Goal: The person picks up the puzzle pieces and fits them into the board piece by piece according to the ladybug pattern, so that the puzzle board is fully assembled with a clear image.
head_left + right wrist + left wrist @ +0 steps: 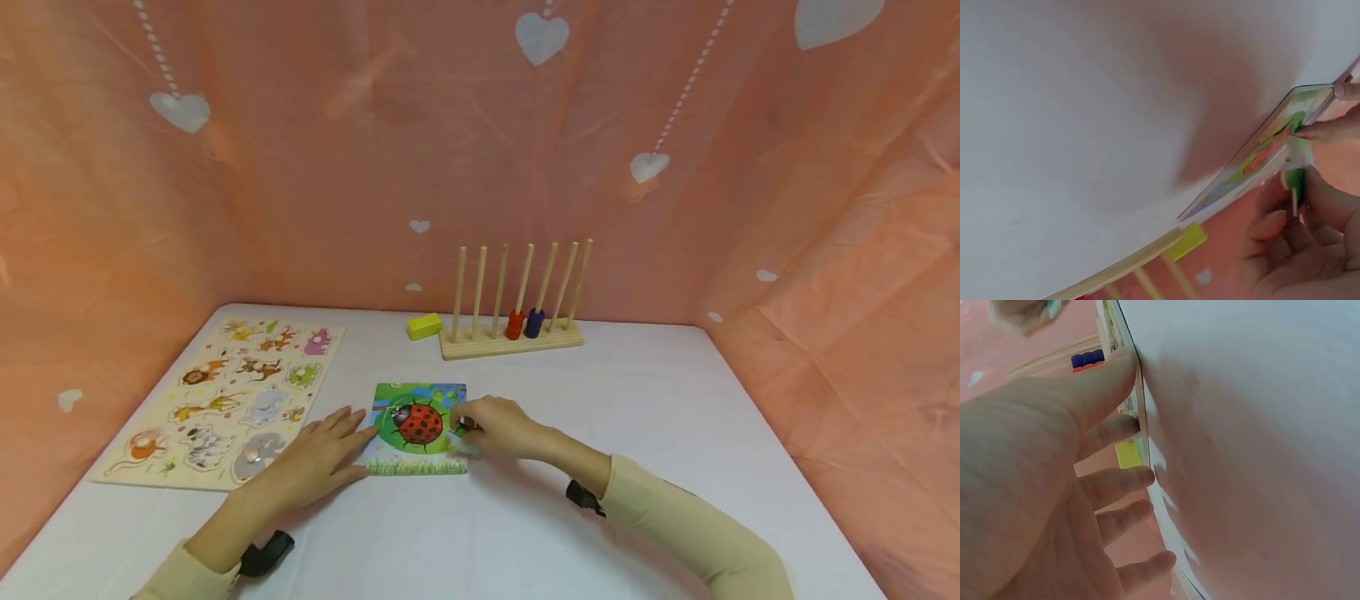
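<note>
A square ladybug puzzle [417,422] lies on the white table in the head view, with a red spotted beetle on green and grass along its near edge. My left hand [318,458] has its fingers spread, and the fingertips and thumb touch the puzzle's left edge. Over the right side, my right hand [498,427] pinches a small flat puzzle piece [1297,165] between thumb and fingers. Green and pale colours show on that piece in the right wrist view. Part of the puzzle's right side is hidden behind the right hand.
A wooden animal peg puzzle [225,400] lies to the left. At the back stands a wooden rack of upright pegs [517,340], with red beads [514,325] and dark blue beads [534,323]. Beside it sits a yellow block [424,326]. Pink curtains enclose the table.
</note>
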